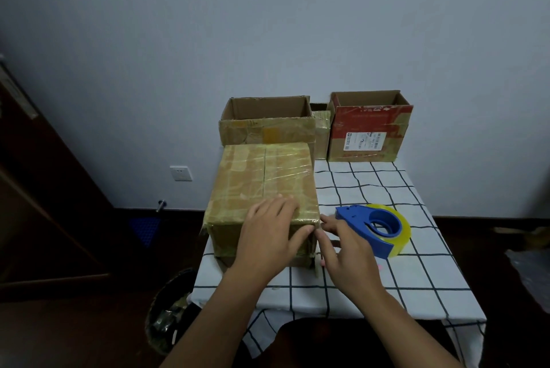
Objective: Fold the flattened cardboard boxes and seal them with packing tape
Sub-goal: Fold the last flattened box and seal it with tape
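We see the risk that the tape end lifts or creases at the corner of the tape-wrapped brown cardboard box [262, 189] if our left hand [269, 233], fingers spread flat on top, lets it slide while our right hand [339, 244] pinches that corner. The box stands closed on the desk's [416, 272] near-left edge, its top glossy with overlapping, wrinkled tape, and the blue tape dispenser with its yellowish roll [376, 227] lies just beside it.

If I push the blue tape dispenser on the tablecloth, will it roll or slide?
The blue tape dispenser lies on its side on the checked tablecloth, so it would probably slide, not roll. It looks like light plastic. The cloth may wrinkle under it.
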Available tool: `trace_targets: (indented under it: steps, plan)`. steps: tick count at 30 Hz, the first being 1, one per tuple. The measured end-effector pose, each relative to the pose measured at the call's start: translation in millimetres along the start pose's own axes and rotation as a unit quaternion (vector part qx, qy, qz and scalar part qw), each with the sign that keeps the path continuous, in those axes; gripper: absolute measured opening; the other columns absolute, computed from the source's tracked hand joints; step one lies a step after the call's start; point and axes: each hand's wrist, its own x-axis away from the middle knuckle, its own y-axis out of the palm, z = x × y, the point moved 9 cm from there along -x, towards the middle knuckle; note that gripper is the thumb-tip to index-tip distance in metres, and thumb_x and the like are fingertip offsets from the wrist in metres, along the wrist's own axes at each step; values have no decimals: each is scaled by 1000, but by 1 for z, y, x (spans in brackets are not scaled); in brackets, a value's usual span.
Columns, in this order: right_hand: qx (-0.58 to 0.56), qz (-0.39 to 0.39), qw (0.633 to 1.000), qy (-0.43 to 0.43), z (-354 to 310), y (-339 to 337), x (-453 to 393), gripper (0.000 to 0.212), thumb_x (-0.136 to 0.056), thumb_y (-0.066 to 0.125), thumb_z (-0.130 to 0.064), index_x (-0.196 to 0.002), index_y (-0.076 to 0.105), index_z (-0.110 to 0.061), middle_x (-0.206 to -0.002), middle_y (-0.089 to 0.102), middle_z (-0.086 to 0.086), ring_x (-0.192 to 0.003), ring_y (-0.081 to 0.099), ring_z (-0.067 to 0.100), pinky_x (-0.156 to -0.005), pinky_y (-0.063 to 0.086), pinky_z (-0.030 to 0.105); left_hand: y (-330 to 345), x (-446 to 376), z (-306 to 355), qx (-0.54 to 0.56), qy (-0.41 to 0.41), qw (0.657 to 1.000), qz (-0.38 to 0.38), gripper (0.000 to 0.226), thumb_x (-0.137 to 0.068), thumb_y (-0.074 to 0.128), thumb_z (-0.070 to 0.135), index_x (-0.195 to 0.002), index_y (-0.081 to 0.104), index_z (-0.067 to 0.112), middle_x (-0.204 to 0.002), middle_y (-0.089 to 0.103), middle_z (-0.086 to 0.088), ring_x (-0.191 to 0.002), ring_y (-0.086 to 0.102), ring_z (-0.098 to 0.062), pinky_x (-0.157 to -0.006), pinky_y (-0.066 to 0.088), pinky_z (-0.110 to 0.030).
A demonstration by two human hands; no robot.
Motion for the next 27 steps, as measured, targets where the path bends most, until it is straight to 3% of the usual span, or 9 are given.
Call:
trace_targets:
  steps: [5, 17, 23, 27]
  plan:
    - [48, 22, 998, -38, -7, -3, 5, 31, -99, 42, -43, -100, 62, -20, -93, 61, -10, -67, 64, 9, -55, 54, 36, 1, -3, -3, -18, -1, 999, 34, 42, -89, 47, 57, -110, 67, 26, -116, 67, 7, -116, 59, -17, -95, 43, -38]
    - [167, 63, 970, -164, -35, -6, 9, 21, -97, 48, -23, -89, 63, -12, -77, 60, 1, -64, 56, 17, -51, 44, 29, 3, 1, -5, -16, 3, 999, 30, 44, -89, 52, 56, -114, 68, 24, -119, 67, 5, -118, 59, -17, -97, 44, -37]
    - [195, 100, 964, -149, -41, 4, 9, 17, -96, 52, -20, -86, 62, -9, -75, 57, 3, -62, 54, 18, -48, 46, 32, 0, -1, -8, 24, -35, 999, -3, 47, -89, 45, 51, -121, 67, 26, -127, 64, 7, -125, 54, -13, -104, 42, -38]
    - [156, 53, 972, -170, -39, 12, 10, 24, -97, 52, -25, -100, 68, -8, -89, 62, 5, -77, 57, 18, -61, 49, 30, -2, -1, -12, 45, -47, 998, -18, 47, -87, 44, 43, -125, 65, 27, -133, 60, 10, -129, 48, -9, -108, 37, -35]
